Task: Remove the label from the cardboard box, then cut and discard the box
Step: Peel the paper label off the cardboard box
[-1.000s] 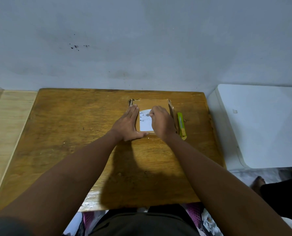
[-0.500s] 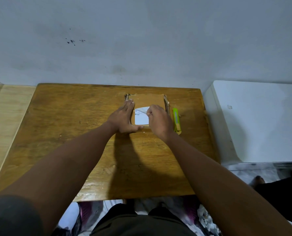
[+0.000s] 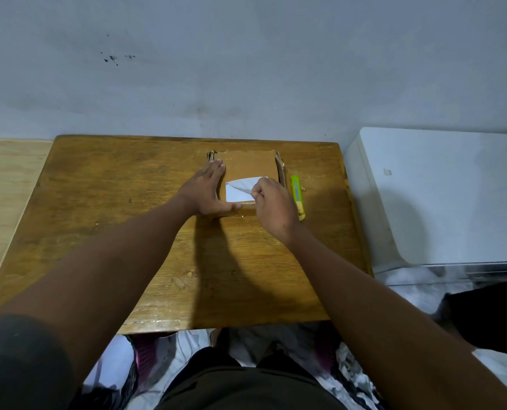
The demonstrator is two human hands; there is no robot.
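Observation:
A flat brown cardboard box (image 3: 250, 165) lies at the far middle of the wooden table (image 3: 128, 202). A white label (image 3: 236, 193) sits on its near half, with its upper corner peeled and folded back toward me. My right hand (image 3: 273, 207) pinches that lifted corner of the label. My left hand (image 3: 206, 192) lies flat with fingers spread on the box's left edge, thumb along its near edge. A green utility knife (image 3: 297, 196) rests on the table just right of the box, partly behind my right hand.
A grey wall rises right behind the table. A white cabinet top (image 3: 441, 196) stands to the right, a lighter wooden surface (image 3: 6, 184) to the left. My legs and crumpled cloth (image 3: 349, 371) show below the table's near edge.
My right hand has drawn back toward me, peeling the label's upper corner off the box and folding it over. My left hand stays pressed on the box.

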